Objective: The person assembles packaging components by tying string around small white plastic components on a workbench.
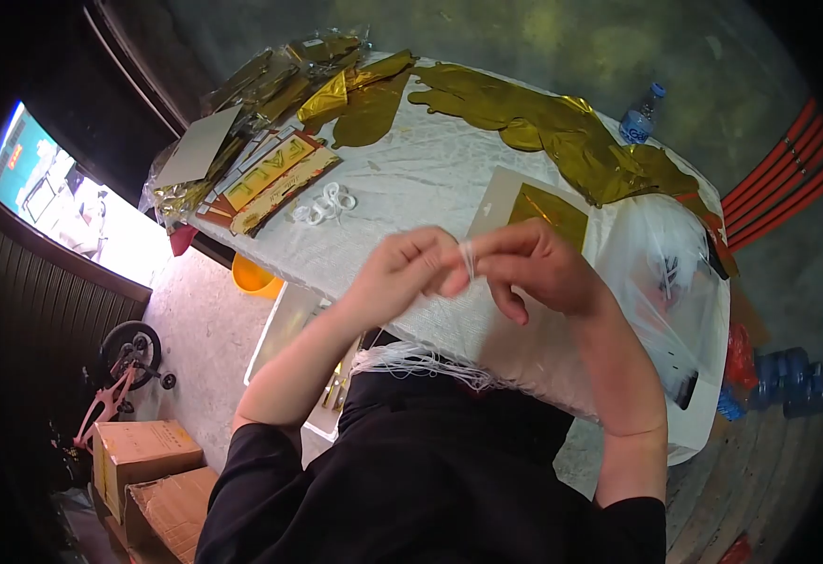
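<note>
White string (469, 259) is looped round the outstretched index finger of my right hand (538, 268), whose other fingers are bent and apart. My left hand (407, 273) meets it at the fingertips, its thumb and fingers pinched on the string; motion blurs them a little. Beneath my right hand lies a card with a gold foil piece (553, 212) on the white-covered table (397, 188). Small coils of white string (325, 203) rest to the left of the card. A bundle of white strings (421, 362) hangs at the table's near edge, against my waist.
Gold foil pieces (524, 113) line the far edge, near a water bottle (641, 115). Printed cards (275, 179) and plastic packs (270, 85) lie at the left. A clear plastic bag (661, 273) sits at the right. Cardboard boxes (143, 451) stand on the floor.
</note>
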`<move>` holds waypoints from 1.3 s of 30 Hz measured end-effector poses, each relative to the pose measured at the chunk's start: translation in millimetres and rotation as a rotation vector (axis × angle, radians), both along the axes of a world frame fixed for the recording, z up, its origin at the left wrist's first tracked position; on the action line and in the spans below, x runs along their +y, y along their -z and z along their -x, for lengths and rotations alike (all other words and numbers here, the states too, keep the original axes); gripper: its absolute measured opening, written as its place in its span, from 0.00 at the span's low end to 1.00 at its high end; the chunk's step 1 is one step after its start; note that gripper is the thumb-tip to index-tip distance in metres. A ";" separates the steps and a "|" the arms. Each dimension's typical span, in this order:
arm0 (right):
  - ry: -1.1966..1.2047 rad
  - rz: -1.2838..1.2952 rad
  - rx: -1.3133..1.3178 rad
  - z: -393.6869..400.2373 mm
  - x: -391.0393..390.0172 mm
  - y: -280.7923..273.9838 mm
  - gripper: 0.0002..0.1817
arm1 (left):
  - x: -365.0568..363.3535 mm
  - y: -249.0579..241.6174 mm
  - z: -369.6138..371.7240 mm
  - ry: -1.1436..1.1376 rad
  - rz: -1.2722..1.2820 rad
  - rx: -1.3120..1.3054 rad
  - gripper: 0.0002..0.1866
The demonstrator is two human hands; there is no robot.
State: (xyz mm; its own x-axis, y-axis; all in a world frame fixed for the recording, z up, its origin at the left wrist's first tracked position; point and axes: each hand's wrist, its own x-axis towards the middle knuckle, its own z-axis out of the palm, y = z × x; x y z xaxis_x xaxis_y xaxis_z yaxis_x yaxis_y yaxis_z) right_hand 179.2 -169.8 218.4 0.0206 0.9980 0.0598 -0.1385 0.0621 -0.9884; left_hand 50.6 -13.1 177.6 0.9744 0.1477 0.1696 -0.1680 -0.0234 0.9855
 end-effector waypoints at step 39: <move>-0.096 0.277 -0.440 -6.2 -10.7 -22.4 0.19 | -15.3 -34.2 13.9 0.049 0.026 -0.046 0.12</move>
State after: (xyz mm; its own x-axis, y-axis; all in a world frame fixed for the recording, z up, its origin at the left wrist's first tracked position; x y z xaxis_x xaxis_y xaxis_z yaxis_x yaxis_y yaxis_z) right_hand 185.4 -180.4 240.9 -0.0396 0.9738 -0.2239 0.3014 -0.2020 -0.9319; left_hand 36.7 -28.5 211.8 0.9718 0.1049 0.2111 -0.2134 0.0113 0.9769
